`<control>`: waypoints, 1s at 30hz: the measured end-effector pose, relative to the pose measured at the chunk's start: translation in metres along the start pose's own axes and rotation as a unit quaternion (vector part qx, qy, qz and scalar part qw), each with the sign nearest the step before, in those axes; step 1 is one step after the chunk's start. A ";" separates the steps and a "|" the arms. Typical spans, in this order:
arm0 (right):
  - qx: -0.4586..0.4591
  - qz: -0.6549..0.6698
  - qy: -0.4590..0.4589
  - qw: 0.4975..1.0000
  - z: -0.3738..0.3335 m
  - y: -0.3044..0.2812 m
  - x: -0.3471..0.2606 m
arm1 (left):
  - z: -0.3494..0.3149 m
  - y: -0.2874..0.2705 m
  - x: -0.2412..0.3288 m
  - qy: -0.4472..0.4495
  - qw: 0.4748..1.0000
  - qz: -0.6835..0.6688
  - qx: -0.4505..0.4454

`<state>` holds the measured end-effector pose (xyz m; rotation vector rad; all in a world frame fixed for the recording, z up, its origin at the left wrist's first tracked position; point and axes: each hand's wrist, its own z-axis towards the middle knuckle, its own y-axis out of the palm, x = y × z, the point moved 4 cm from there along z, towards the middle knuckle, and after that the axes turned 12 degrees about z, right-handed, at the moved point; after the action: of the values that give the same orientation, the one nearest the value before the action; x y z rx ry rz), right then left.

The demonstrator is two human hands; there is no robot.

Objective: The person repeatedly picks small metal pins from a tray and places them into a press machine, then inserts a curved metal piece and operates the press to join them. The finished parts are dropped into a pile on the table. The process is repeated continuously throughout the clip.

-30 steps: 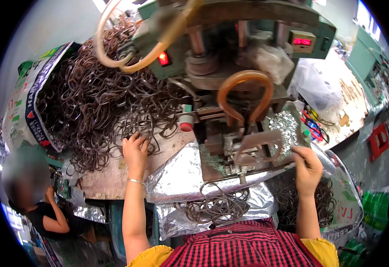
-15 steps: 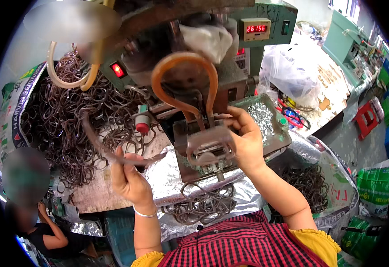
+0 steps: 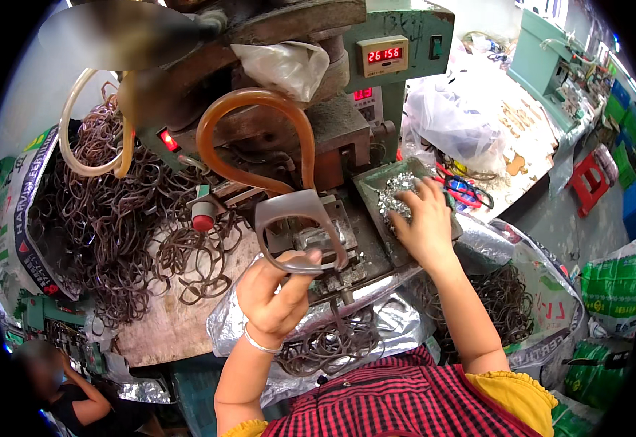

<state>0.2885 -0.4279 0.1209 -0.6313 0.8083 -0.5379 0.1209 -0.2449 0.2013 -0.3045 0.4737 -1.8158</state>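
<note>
The left hand (image 3: 278, 295) pinches a smooth grey-brown loop (image 3: 285, 209), wide and flat on one side, up by the machine's (image 3: 336, 135) rough metal; the right hand (image 3: 427, 222) is well apart, fingers spread over a tray (image 3: 399, 247) of crumbly, shiny silver bits (image 3: 398, 188), but from here I can't tell if they touch; curly dark loops (image 3: 99, 218) make a tangled heap on the wooden desk (image 3: 165, 335); wrinkly silver foil (image 3: 223, 313) lies near; a bendy orange tube (image 3: 208, 127) arches up behind; I see red numbers on a small box (image 3: 383, 56) and printed words on a white sack (image 3: 34, 218); a blur hides the machine's top left.
</note>
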 end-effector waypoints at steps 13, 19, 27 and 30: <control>0.051 0.130 -0.023 0.990 -0.002 0.014 0.032 | -0.003 0.005 0.003 0.047 0.998 0.024 -0.039; -0.061 -0.022 -0.130 0.989 0.011 0.035 0.010 | -0.007 0.008 -0.001 0.044 0.999 -0.002 -0.020; 0.070 0.421 0.158 0.890 -0.014 0.018 0.045 | -0.045 -0.029 0.002 -0.094 0.989 0.106 -0.046; 0.157 0.552 0.241 0.783 -0.022 0.020 0.056 | -0.075 -0.068 -0.041 -0.269 0.930 0.246 0.054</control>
<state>0.3079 -0.4577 0.0684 0.3705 1.3663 0.2877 0.0419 -0.1765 0.1683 -0.5363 0.0474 -1.1941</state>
